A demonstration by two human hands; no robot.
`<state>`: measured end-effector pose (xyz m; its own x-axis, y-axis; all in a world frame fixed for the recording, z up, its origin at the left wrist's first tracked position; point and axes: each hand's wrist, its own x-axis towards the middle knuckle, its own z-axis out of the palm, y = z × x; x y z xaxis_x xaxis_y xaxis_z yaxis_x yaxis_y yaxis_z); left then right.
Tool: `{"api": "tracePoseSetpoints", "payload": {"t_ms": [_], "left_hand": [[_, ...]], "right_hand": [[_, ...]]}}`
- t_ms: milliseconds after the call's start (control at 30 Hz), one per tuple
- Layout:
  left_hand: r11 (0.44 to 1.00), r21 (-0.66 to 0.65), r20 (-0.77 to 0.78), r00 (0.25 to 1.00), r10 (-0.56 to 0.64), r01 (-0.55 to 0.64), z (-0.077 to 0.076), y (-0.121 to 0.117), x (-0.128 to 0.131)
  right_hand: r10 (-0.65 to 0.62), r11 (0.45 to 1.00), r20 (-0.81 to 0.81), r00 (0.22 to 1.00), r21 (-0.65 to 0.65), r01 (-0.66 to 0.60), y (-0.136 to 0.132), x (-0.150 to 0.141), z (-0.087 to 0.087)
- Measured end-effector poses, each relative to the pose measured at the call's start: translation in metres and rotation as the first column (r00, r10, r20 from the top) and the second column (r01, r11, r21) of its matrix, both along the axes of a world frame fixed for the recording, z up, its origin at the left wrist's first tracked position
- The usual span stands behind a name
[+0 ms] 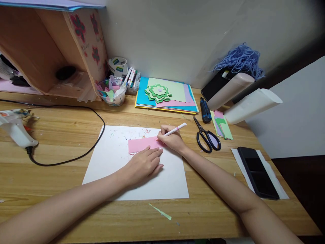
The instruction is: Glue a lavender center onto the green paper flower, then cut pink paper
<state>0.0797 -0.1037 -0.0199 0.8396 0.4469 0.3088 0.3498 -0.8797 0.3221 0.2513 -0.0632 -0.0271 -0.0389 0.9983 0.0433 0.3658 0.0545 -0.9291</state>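
Head view: pink paper strip point(138, 144) lies mid-frame on white sheet point(167, 184), itself flat on wooden surface point(63, 183). Left hand point(144, 163) is palm down, fingers extended and slightly spread, fingertips over strip's lower edge. Right hand point(171, 138) pinches white marker point(179, 128) at strip's right end; marker slants toward upper right, tip hidden by fingers. Strip sits between the hands: above the left, left of the right. Black scissors point(201, 130) lie right of right hand, utility knife point(205, 110) just above them. Green paper flower point(158, 93) on colored paper stack point(141, 97), upper center. Glue gun point(19, 132) at left edge, phone point(257, 172) lower right. Green scrap point(162, 212), bottom center.
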Motion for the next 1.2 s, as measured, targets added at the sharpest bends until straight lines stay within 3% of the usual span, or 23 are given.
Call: {"api": "tracePoseSetpoints", "payload": {"t_ms": [1200], "left_hand": [[1.0, 0.007, 0.003, 1.0, 0.011, -0.011, -0.0021, -0.0007, 0.0008]], "right_hand": [[0.006, 0.999, -0.012, 1.0, -0.037, -0.007, -0.0021, -0.0018, 0.0028]]}}
